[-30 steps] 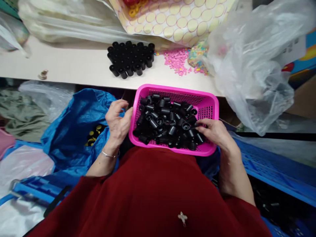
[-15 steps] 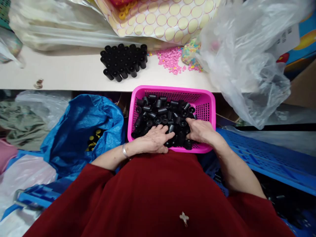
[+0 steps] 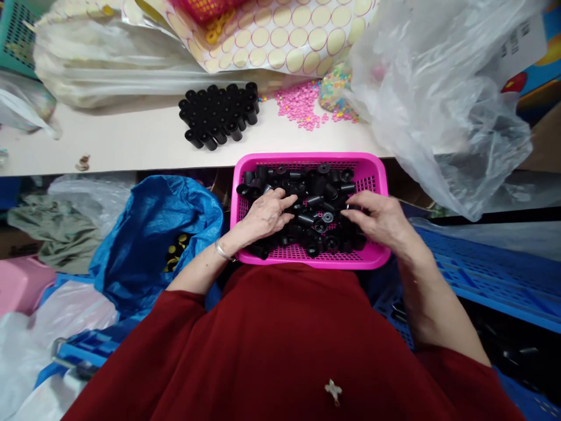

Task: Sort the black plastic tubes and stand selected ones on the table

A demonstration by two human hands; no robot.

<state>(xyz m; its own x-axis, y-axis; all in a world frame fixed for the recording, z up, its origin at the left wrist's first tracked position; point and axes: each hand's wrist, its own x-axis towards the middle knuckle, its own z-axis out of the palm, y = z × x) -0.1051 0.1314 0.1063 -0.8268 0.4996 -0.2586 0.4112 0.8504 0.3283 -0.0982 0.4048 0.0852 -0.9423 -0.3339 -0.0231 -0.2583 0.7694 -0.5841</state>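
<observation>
A pink plastic basket (image 3: 381,175) holds a heap of small black plastic cylinders (image 3: 307,217), some with round holed ends. My left hand (image 3: 268,217) is inside its left half, fingers spread and resting on the cylinders, with some fingertips hidden among them. At the right side of the basket, my right hand (image 3: 381,219) has thumb and forefinger brought close together. A small shiny bit shows between those fingertips, too little to name. On the white shelf (image 3: 144,137) beyond, a cluster of black cylinders (image 3: 221,114) stands upright in tight rows.
Pink beads (image 3: 298,105) lie scattered on the shelf near a bag of coloured beads (image 3: 333,88). A clear plastic bag (image 3: 442,105) hangs over the shelf edge at right. Left of the basket sits a blue sack (image 3: 127,234) with black-and-yellow pieces; blue crates (image 3: 491,280) are at right.
Both hands have shifted within the basket: the left moved up and left, the right moved up and right. The cylinders are spread differently, and more of the basket's bottom mesh shows.
</observation>
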